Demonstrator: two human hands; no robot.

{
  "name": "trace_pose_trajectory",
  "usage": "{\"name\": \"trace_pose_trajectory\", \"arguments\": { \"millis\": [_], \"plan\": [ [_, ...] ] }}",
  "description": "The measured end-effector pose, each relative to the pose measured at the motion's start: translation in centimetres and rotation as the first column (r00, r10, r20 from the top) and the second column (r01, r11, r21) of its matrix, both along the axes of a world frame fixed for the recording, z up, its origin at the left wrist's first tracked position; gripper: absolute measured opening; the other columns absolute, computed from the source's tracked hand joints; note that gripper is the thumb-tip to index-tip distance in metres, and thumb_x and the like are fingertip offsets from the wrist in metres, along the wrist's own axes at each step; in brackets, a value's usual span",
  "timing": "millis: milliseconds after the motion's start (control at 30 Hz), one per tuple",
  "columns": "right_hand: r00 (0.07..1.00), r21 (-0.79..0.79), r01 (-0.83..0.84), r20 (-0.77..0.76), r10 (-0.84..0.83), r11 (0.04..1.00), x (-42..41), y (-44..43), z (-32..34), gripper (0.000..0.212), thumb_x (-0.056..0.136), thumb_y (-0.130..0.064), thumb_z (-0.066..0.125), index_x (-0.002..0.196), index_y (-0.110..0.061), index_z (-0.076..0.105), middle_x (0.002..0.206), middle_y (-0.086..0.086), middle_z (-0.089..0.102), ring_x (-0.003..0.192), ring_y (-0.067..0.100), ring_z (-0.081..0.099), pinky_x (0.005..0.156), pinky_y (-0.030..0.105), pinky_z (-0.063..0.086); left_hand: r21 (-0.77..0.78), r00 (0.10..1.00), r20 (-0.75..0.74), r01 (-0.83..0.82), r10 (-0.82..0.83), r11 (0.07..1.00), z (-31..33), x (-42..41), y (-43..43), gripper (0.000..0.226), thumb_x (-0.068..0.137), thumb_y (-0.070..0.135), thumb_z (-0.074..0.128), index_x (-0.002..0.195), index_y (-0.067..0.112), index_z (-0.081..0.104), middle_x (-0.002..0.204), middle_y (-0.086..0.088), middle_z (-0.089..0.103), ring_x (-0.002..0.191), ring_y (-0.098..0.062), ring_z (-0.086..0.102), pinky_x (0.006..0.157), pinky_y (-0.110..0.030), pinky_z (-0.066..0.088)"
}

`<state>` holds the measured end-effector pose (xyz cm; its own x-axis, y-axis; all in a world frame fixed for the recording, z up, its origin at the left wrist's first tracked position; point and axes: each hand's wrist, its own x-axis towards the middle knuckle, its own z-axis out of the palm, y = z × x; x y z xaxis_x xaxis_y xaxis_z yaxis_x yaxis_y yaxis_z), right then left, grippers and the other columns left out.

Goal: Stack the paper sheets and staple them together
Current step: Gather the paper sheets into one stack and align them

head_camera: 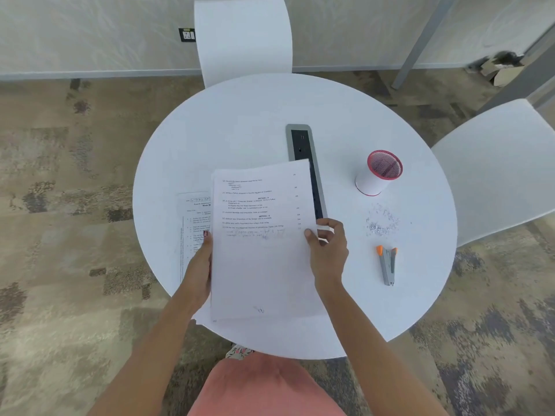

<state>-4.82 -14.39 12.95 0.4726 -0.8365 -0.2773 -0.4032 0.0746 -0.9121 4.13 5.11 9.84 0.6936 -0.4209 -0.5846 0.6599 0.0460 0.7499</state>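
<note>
I hold a small stack of printed paper sheets (261,250) just above the round white table (240,121). My left hand (201,265) grips the stack's left edge, mostly hidden behind it. My right hand (326,250) pinches the right edge, thumb on top. Another printed sheet (193,217) lies flat on the table to the left, partly covered by the stack. A grey stapler with orange tips (388,265) lies on the table to the right, apart from both hands. Loose staples (381,220) are scattered above it.
A white mesh pen cup with a red rim (379,173) stands at the right. A grey power strip (303,157) is set into the table's middle, partly under the stack. White chairs stand at the far side (243,37) and at the right (492,163).
</note>
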Motion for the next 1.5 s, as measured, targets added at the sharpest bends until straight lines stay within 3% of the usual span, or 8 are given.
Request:
{"name": "trace_pose_trajectory", "arguments": {
  "millis": [267,367,500,600,933,1167,1267,1500],
  "plan": [
    [0.998,-0.125,-0.033,-0.058,0.026,0.992,0.4,0.5,-1.3,0.010,0.096,-0.012,0.051,0.104,-0.017,0.054,0.085,0.000,0.064,0.073,0.012,0.056,0.057,0.007,0.039,0.137,0.990,0.139,-0.032,0.012,0.990,-0.2,0.2,1.3,0.030,0.100,0.014,0.054,0.128,0.012,0.062,0.123,-0.010,0.070,0.111,-0.033,0.066,0.091,-0.048,0.055],
    [0.949,-0.201,-0.123,-0.311,0.055,0.972,0.2,0.7,-3.9,0.021,0.092,0.000,0.050,0.111,-0.007,0.052,0.110,0.012,0.058,0.099,0.025,0.052,0.075,0.013,0.038,0.149,0.986,0.147,-0.099,0.077,0.984,-0.3,0.6,2.6,0.024,0.099,0.009,0.053,0.120,0.010,0.065,0.103,-0.003,0.076,0.095,-0.028,0.070,0.071,-0.036,0.061],
    [0.766,-0.195,-0.341,-0.625,0.151,0.920,-0.3,2.3,-6.1,0.057,0.083,-0.027,0.070,0.125,0.000,0.041,0.121,0.018,0.045,0.111,0.033,0.041,0.096,0.034,0.032,0.167,0.975,0.153,-0.183,0.158,0.969,-0.8,0.8,4.6,0.021,0.099,0.008,0.055,0.116,0.012,0.065,0.093,0.004,0.078,0.084,-0.020,0.074,0.062,-0.030,0.061],
    [0.685,-0.241,-0.428,-0.715,0.139,0.871,-0.2,3.5,-6.4,0.072,0.076,-0.039,0.076,0.123,-0.001,0.039,0.119,0.015,0.044,0.109,0.030,0.043,0.091,0.033,0.038,0.170,0.968,0.140,-0.231,0.208,0.958,-1.1,0.9,5.8,0.025,0.098,0.010,0.056,0.122,0.010,0.063,0.105,-0.004,0.073,0.085,-0.023,0.073,0.071,-0.040,0.062],
    [0.586,-0.163,-0.455,-0.795,0.156,0.876,2.1,4.5,-6.5,0.050,0.085,-0.028,0.069,0.117,-0.001,0.042,0.117,0.011,0.051,0.104,0.021,0.050,0.073,0.022,0.031,0.211,0.962,0.107,-0.270,0.252,0.939,-2.0,0.1,7.6,0.024,0.100,0.012,0.053,0.120,0.003,0.062,0.098,-0.006,0.075,0.078,-0.022,0.074,0.059,-0.032,0.061],
    [0.766,-0.063,-0.234,-0.627,0.144,0.970,2.0,2.7,-6.2,0.034,0.082,0.003,0.064,0.110,-0.001,0.045,0.105,0.016,0.057,0.096,0.032,0.060,0.075,0.036,0.051,0.222,0.960,0.085,-0.279,0.266,0.934,-1.8,0.2,7.6,0.027,0.100,0.012,0.054,0.124,0.002,0.061,0.105,-0.010,0.070,0.088,-0.029,0.068,0.058,-0.031,0.060],
    [0.850,-0.200,-0.207,-0.522,0.074,0.958,1.0,1.6,-4.8,0.020,0.084,0.001,0.061,0.102,-0.005,0.056,0.100,0.012,0.065,0.087,0.026,0.061,0.070,0.032,0.047,0.255,0.959,0.098,-0.281,0.264,0.925,-1.7,0.5,7.8,0.027,0.100,0.010,0.054,0.123,-0.001,0.060,0.112,-0.016,0.067,0.082,-0.026,0.067,0.063,-0.033,0.056],
    [0.964,-0.741,-0.242,-0.259,0.065,0.627,-1.2,-0.2,0.8,0.011,0.090,-0.001,0.057,0.097,-0.007,0.064,0.093,0.010,0.065,0.066,0.031,0.061,0.056,0.026,0.036,0.289,0.953,0.127,-0.300,0.274,0.909,-1.5,0.9,8.0,0.028,0.100,0.010,0.054,0.124,-0.003,0.061,0.115,-0.019,0.067,0.081,-0.025,0.067,0.070,-0.034,0.054]
  ]
}}
